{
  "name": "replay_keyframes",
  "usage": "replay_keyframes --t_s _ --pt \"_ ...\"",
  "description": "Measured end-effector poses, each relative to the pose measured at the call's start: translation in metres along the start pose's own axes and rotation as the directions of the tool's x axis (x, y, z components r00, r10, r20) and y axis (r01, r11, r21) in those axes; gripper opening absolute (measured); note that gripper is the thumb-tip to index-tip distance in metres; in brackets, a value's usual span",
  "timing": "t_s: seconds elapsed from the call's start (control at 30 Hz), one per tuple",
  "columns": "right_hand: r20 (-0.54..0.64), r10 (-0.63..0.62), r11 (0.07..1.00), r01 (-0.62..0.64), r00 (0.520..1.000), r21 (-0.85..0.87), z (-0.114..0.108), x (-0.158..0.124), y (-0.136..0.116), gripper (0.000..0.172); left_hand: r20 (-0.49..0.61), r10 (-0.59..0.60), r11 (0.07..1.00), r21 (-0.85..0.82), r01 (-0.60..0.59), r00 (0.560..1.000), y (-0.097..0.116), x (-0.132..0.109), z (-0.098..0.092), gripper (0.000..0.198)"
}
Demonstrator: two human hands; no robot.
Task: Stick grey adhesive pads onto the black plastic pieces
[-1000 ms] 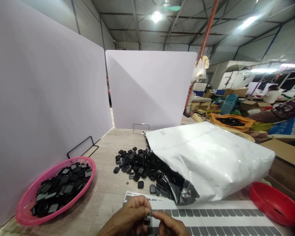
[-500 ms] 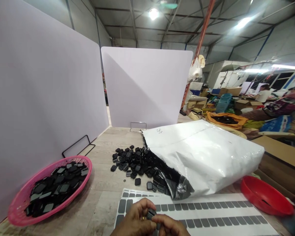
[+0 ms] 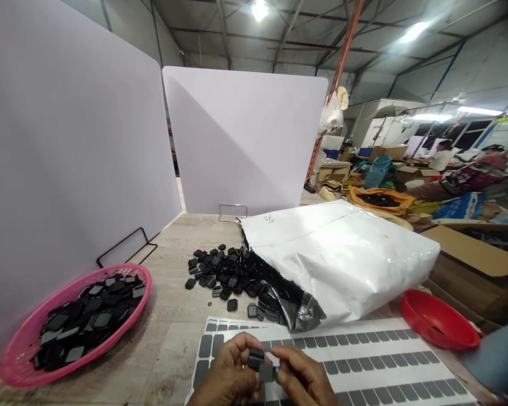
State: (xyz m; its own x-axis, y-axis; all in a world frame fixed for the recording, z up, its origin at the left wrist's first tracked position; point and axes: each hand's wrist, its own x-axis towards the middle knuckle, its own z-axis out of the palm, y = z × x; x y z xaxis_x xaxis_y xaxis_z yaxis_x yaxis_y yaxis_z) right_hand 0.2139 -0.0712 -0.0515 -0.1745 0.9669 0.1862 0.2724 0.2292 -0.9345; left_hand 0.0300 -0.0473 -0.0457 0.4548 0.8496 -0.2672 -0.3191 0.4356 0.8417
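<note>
Black plastic, small and square: 1 such piece (image 3: 257, 358) is pinched low in the head view, just above the sticker sheet (image 3: 364, 361), between the fingertips of both hands. The left hand (image 3: 228, 375) has its grip closed on the piece's left side, thumb on top and fingers curled under. The right hand (image 3: 307, 376) has its grip closed on the right side, where a grey face shows against the black. The 2 hands touch each other at the piece, and a ring shows on a left finger.

The sticker sheet is white with rows of grey rounded rectangles, and it lies flat on the pale wooden desk (image 3: 173, 304) under the hands. Beyond it a large white bag (image 3: 347, 259) lies on its side with its torn, dark-lined mouth facing left, and a heap of black pieces (image 3: 226, 273) spills out of it onto the desk. At the left a pink basket (image 3: 12, 352) holds more of the same pieces, some showing grey faces. A red bowl (image 3: 438, 327) sits at the right, near the bag's lower edge. White partition panels (image 3: 241, 141) stand behind and along the left of the desk.
</note>
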Motion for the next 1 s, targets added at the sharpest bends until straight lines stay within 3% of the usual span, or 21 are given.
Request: replay_keyframes --t_s 0.1,0.23,0.4,0.63,1.0 --pt "-0.142 -0.233 0.96 0.205 0.962 -0.188 0.007 0.003 0.002 0.023 0.023 -0.001 0.999 -0.036 0.002 1.0 0.0 0.0 0.003 0.046" --pt "-0.112 -0.394 0.867 0.328 0.912 -0.375 0.016 0.005 0.006 0.019 0.025 -0.002 0.998 -0.055 0.003 1.0 -0.003 0.004 0.001 0.048" --pt "-0.047 -0.409 0.817 0.342 0.911 -0.465 0.016 0.005 0.007 0.019 0.046 -0.03 0.998 -0.052 0.032 0.998 -0.008 0.01 -0.004 0.054" --pt "-0.016 -0.428 0.782 0.362 0.903 -0.507 0.016 0.004 0.011 0.021 0.003 -0.035 0.999 -0.022 0.036 0.999 -0.006 0.008 0.0 0.046" --pt "-0.013 -0.383 0.807 0.328 0.924 -0.491 0.015 0.003 0.01 0.021 0.0 -0.025 1.0 -0.013 0.025 1.0 -0.007 0.009 -0.001 0.046"
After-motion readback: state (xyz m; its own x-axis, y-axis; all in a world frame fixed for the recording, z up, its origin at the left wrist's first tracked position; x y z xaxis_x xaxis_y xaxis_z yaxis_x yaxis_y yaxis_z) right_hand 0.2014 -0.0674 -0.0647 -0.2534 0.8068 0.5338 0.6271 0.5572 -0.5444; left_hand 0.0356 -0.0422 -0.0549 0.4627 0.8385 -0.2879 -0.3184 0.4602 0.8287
